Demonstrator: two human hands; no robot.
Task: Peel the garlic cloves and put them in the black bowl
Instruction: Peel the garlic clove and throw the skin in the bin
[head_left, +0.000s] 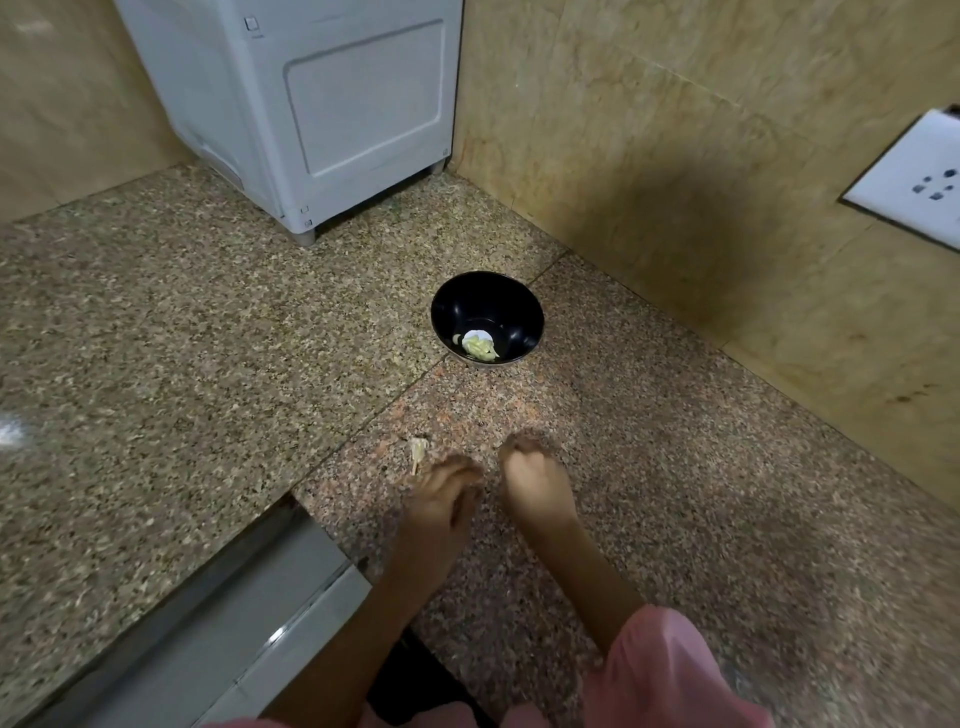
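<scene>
A black bowl (511, 306) stands on the speckled granite counter (208, 338), with a few pale peeled garlic cloves (479, 347) lying at its bottom. Nearer to me, both hands are low over the counter, side by side. My left hand (444, 496) has its fingers stretched forward, fingertips close to a small scrap of garlic skin and stem (417, 451). My right hand (530, 475) is curled into a loose fist; whether anything is inside it is hidden. Motion blur softens both hands.
A white appliance (322, 114) stands at the back of the counter in the corner. Beige tiled walls (675, 156) close off the right side, with a white socket plate (914, 176). The counter's front edge steps inward at the lower left (291, 499).
</scene>
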